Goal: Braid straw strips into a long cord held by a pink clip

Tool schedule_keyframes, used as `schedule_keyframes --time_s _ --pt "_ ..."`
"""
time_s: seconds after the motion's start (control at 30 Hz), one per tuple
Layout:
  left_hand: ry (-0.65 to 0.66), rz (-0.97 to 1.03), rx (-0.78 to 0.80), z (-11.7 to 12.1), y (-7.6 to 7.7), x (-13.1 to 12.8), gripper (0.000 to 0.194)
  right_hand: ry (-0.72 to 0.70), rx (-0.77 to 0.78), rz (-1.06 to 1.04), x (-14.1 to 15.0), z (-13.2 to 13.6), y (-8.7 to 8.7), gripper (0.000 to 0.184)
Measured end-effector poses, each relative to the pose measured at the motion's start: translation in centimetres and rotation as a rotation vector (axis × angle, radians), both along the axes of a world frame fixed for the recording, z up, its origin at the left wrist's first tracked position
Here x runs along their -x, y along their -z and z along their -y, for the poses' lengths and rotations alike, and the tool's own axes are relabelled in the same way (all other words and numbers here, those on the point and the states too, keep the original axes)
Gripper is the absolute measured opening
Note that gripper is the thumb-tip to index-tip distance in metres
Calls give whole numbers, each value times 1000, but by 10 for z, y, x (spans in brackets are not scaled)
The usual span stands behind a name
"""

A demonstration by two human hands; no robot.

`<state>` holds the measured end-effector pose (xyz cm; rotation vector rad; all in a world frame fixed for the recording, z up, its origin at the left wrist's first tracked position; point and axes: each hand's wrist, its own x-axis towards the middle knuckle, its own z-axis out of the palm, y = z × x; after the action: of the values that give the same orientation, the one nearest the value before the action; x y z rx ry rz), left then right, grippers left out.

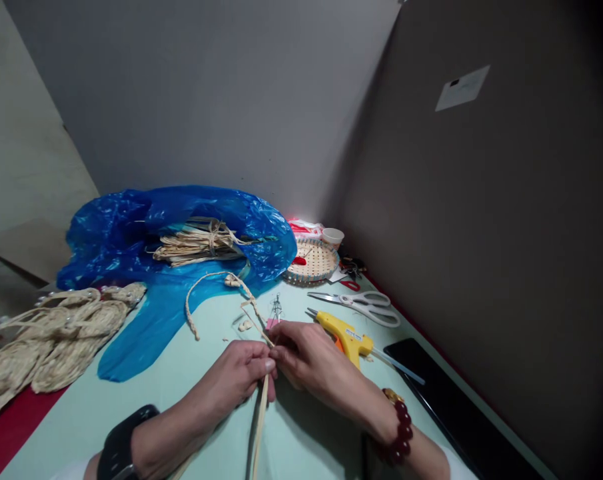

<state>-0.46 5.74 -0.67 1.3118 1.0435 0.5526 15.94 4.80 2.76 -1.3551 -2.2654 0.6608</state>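
Over the pale green counter (181, 400), the left hand (241, 377) and the right hand (306, 357) meet fingertip to fingertip, both pinching the same pale braided straw cord (216, 277), which runs from the pinch up toward the crumpled blue plastic bag (131, 233) and loops back down on the counter, while its loose flat strands (258, 427) hang below the hands. Just right of the right hand lies a yellow hot-glue gun (348, 333), with white-handled scissors (368, 305) and a round woven bamboo tray (314, 260) beyond it. A bundle of dry straw (196, 245) rests on the bag, and woven straw pieces (46, 333) lie at the far left.
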Motion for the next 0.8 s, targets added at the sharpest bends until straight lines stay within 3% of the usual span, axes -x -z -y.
schedule_keyframes --time_s 0.23,0.37,0.43,0.6,0.8 --pt "-5 17 30 1 -4 -1 28 166 89 -80 -20 11 -4 14" --pt "-1 4 66 4 -10 0 29 208 56 -104 -26 19 -11 30" --pt "-3 4 66 5 -12 0 28 183 67 -79 -29 19 -16 35" --pt "-10 -16 104 6 -11 1 22 67 96 23 -39 21 -23 22" --pt "0 -12 86 2 -6 2 23 66 -20 221 -33 26 -13 20"
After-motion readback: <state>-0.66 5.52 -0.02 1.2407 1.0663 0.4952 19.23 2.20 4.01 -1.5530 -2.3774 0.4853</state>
